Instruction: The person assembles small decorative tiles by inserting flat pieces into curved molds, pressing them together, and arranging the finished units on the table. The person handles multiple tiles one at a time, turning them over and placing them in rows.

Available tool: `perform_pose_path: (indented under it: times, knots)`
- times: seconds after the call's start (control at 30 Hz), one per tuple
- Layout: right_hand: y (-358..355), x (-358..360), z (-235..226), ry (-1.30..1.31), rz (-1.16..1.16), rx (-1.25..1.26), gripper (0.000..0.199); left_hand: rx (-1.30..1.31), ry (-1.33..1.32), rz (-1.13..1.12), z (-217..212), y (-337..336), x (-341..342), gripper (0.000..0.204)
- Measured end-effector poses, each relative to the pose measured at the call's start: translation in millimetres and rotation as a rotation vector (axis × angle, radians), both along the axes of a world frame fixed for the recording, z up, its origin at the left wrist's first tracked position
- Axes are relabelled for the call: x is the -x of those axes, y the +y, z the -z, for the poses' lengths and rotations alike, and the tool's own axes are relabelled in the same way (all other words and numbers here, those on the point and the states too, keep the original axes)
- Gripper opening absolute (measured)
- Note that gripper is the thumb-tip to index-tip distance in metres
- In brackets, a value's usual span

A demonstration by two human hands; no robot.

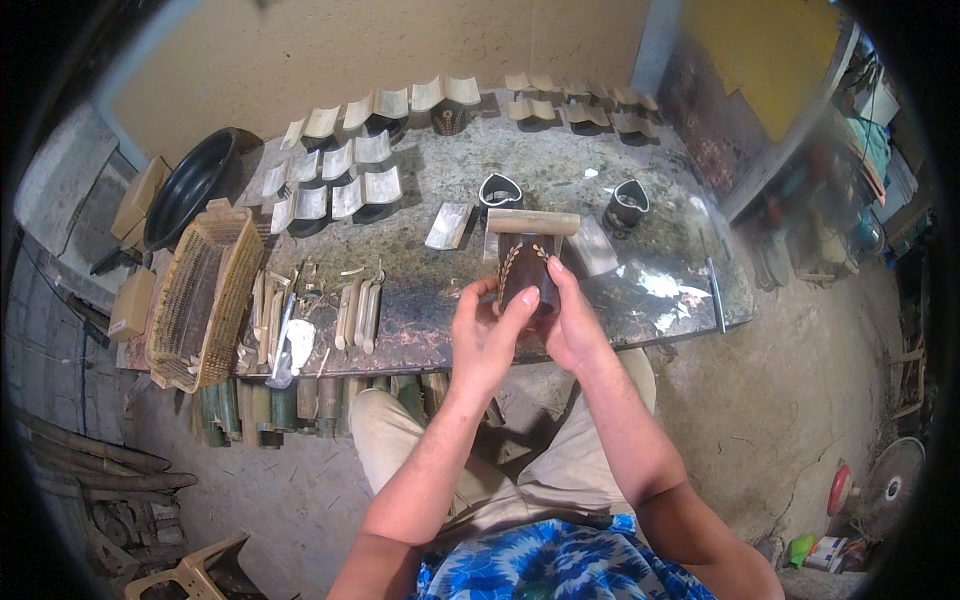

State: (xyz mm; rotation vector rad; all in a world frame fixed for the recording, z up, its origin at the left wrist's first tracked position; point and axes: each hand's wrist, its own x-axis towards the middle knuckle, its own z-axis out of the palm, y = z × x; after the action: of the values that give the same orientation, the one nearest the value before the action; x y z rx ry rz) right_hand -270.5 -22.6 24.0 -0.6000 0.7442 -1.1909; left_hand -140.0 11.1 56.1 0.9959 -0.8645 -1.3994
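your left hand (487, 335) and right hand (571, 322) both grip the dark carved bamboo cup (527, 270) above the worktop (560, 180).

I count two heart-shaped cups (499, 190) on my tabletop (560, 170), one woven basket (205, 295), one black basin (190, 185), and one carved cup (527, 270).

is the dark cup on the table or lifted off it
Lifted. Both hands, left and right, grip the dark cup above the table edge.
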Motion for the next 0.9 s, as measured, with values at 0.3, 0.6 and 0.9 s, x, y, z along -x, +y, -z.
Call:
perform_pose_path:
  times: [0.3,0.6,0.9]
  knots:
    - [1,-1,-9,0.031,0.035,-0.036,0.048,-0.041,-0.094,0.019,1,-5,-1,0.065]
    - [3,4,-3,0.033,0.004,0.033,0.045,-0.005,0.019,0.035,-3,0,-3,0.067]
    - [10,10,-19,0.113,0.009,0.190,0.042,0.244,-0.069,0.009,13,2,-1,0.063]
